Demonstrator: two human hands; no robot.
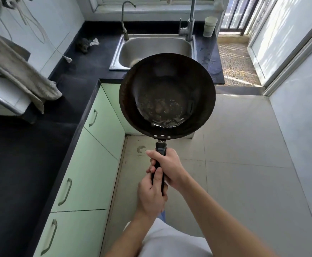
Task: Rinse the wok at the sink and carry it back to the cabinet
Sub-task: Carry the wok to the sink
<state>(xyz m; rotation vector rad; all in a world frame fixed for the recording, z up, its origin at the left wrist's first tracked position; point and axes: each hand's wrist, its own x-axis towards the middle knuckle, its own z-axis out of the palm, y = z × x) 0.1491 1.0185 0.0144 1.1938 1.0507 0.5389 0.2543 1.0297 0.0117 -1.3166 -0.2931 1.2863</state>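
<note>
Currently both hands clamped on the wok's black handle [159, 164]: right hand [167, 166] ahead, left hand [151, 195] behind. Wok [167, 95] held in mid-air over the floor, its far rim hiding the sink's [151, 47] near corner. Dark, worn interior, residue and shiny liquid pooled low. Cup [210, 26] print unreadable.

No text can be read; the cup's [210, 26] faint print is illegible.
</note>
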